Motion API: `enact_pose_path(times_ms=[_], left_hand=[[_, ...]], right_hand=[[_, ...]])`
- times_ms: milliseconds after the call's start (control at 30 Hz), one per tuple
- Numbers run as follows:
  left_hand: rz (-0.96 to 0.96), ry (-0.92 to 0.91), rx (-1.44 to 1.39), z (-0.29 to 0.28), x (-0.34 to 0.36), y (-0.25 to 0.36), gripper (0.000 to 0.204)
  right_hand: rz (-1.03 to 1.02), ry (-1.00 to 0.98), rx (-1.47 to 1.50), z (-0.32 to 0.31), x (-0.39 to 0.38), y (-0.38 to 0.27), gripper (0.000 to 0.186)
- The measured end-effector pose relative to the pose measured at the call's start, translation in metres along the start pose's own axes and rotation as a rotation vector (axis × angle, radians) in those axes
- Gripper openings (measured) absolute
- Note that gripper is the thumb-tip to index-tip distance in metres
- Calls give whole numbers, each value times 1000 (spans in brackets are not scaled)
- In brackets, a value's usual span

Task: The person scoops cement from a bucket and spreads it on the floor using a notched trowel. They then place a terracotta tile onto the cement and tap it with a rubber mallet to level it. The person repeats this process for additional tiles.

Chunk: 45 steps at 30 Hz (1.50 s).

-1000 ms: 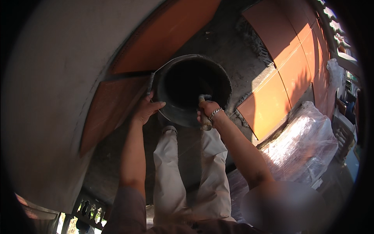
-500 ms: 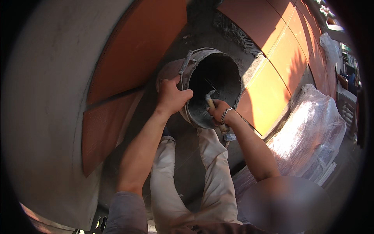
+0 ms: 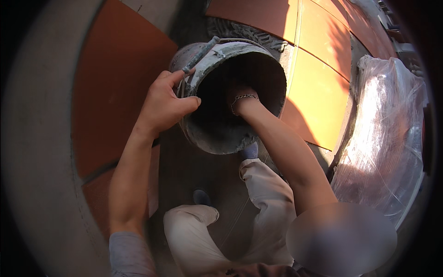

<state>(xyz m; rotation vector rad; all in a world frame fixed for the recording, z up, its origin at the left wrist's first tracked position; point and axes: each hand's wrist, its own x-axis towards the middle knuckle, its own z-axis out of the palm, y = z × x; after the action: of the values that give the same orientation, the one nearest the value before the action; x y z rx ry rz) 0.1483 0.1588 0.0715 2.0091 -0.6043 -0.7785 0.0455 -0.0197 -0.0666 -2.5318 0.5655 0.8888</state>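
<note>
A mortar-smeared bucket (image 3: pixel 210 60) is tipped so that its wide mouth faces me. My left hand (image 3: pixel 168 99) grips the bucket's left rim, thumb over the edge, just below the bail's grey tube grip (image 3: pixel 201 54). Deep inside the dark mouth is my right hand (image 3: pixel 241 94), a chain bracelet at its wrist. Its fingers and the trowel it grasped by the handle a moment ago are lost in shadow. The bucket's contents are too dark to make out.
Terracotta-coloured panels lie at the left (image 3: pixel 120 87) and right (image 3: pixel 318 92). Ridged grey mortar (image 3: pixel 244 31) borders the right-hand panels. A plastic-wrapped stack (image 3: pixel 380 138) stands at right. My legs are below the bucket, with one shoe (image 3: pixel 249 151) close under its rim.
My right hand has gone deeper into the bucket, taking the trowel handle out of sight. The left hand still holds the rim. The bucket appears larger, and my view has shifted.
</note>
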Motion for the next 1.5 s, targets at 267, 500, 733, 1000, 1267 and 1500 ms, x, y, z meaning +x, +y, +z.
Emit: enact_pose_path(times_ms=[267, 500, 733, 1000, 1267, 1500], left_hand=[[105, 14, -232, 18, -1, -32, 57], [182, 34, -255, 22, -10, -38, 54], [116, -79, -329, -1, 10, -52, 65], [139, -214, -353, -23, 31, -59, 70], [179, -260, -353, -19, 32, -54, 69], [204, -283, -291, -24, 33, -46, 70]], right_hand=[[-197, -35, -216, 76, 67, 41, 35], [-498, -219, -683, 84, 53, 16, 28], [-69, -454, 131, 34, -3, -3, 27], [208, -40, 1325, 33, 12, -9, 17], [-417, 222, -190, 16, 91, -50, 29], [-528, 409, -47, 36, 95, -98, 44]])
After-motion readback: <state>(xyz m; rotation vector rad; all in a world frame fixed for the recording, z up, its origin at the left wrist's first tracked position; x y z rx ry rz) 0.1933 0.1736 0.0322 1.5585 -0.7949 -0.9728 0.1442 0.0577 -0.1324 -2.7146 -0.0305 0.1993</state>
